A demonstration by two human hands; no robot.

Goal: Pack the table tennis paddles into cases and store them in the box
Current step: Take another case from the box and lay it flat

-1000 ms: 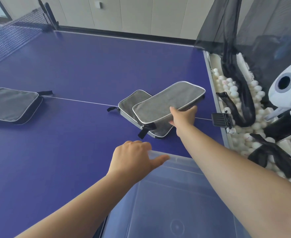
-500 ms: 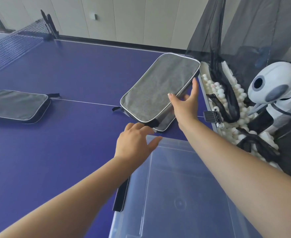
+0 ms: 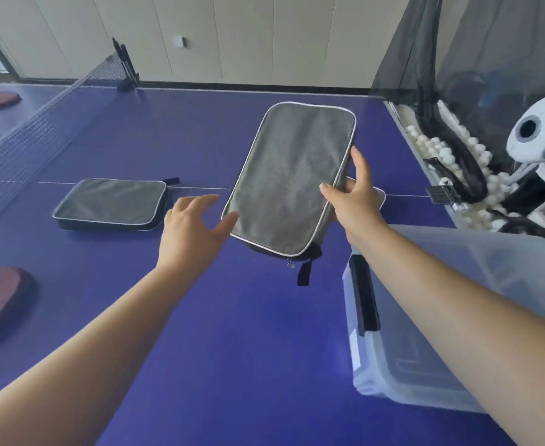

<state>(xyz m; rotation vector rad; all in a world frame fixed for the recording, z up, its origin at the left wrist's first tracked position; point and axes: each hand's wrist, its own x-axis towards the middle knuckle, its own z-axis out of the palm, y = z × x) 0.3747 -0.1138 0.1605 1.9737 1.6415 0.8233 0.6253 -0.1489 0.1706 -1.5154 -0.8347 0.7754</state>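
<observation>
Lifted higher now: grey rectangular fabric case (image 3: 292, 178), tilted above blue table (image 3: 232, 349), pinched at edge by right hand (image 3: 350, 201). Left hand (image 3: 193, 230) spread wide, fingertips touching case corner. Advice: support underneath, then lower flat into clear plastic box (image 3: 457, 317).

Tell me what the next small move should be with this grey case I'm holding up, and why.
Probably close the left hand on the near left corner of the grey case. The right hand pinches only its right edge, holding it tilted above the table, and the left fingertips just touch it. With both hands it could swing over to the clear box.
</observation>
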